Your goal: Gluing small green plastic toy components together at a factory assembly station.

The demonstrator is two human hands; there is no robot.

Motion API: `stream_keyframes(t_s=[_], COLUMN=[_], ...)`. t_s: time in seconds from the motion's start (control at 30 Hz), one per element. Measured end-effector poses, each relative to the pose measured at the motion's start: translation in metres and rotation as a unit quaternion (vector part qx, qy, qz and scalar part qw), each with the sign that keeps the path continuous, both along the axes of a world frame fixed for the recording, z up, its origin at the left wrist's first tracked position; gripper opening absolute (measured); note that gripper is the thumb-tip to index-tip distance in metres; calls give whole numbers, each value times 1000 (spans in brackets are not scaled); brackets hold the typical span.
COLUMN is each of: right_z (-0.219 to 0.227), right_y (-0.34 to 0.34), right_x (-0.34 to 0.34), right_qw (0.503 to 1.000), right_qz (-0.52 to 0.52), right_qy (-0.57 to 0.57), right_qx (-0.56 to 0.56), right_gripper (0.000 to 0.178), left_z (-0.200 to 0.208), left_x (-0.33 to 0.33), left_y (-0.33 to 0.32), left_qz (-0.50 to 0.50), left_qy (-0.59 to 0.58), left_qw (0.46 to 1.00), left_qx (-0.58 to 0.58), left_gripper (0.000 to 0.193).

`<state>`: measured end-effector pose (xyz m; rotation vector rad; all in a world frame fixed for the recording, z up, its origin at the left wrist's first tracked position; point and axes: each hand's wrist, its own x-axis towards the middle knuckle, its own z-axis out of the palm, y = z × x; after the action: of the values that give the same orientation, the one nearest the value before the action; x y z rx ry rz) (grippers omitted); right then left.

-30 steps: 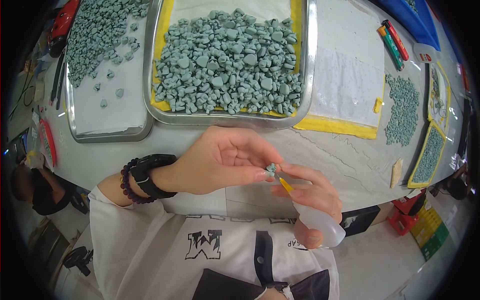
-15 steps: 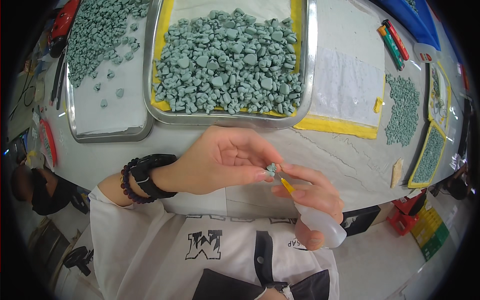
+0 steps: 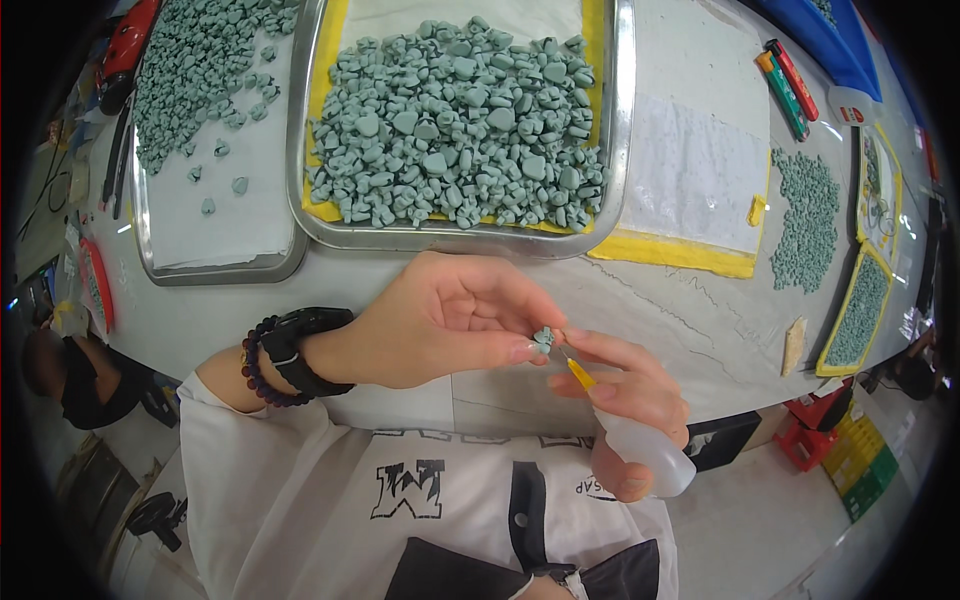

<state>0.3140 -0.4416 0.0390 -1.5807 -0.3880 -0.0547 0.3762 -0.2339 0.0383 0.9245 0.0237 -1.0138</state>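
My left hand [image 3: 440, 325] is closed, pinching a small grey-green moulded piece [image 3: 543, 338] between thumb and index finger. A dark watch and a beaded bracelet are on that wrist. My right hand [image 3: 640, 385] is wrapped around a translucent white squeeze bottle [image 3: 655, 460] with a yellow nozzle [image 3: 580, 374]. The fine nozzle tip points up at the piece, a small gap below it. My right index fingertip is against or very close to the piece and the left fingertips; which of these cannot be made out.
Ahead lies a metal tray [image 3: 460, 240] heaped with similar pieces. Another tray [image 3: 225, 272] of them is at left. At right are a yellow-edged sheet [image 3: 690, 255], a loose pile of small pieces [image 3: 805, 220], cutter-like tools [image 3: 790, 85] and a yellow-rimmed tray [image 3: 855, 310].
The squeeze bottle and its nozzle have shifted slightly down and to the right, away from the piece. My left hand has hardly moved.
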Motion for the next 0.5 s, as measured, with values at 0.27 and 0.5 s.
stream_keyframes(t_s=[0.27, 0.5], right_z=[2, 2], right_y=[-2, 2], right_x=[0, -2], right_qw=[1000, 999], right_qz=[8, -35], right_qy=[13, 17], right_qx=[-6, 3], right_gripper=[56, 59], left_z=[3, 3], left_x=[2, 3], left_y=[-1, -1], left_qz=[-9, -10], left_qy=[-5, 2], left_qw=[1000, 1000], left_qx=[16, 12], left_gripper=[28, 28])
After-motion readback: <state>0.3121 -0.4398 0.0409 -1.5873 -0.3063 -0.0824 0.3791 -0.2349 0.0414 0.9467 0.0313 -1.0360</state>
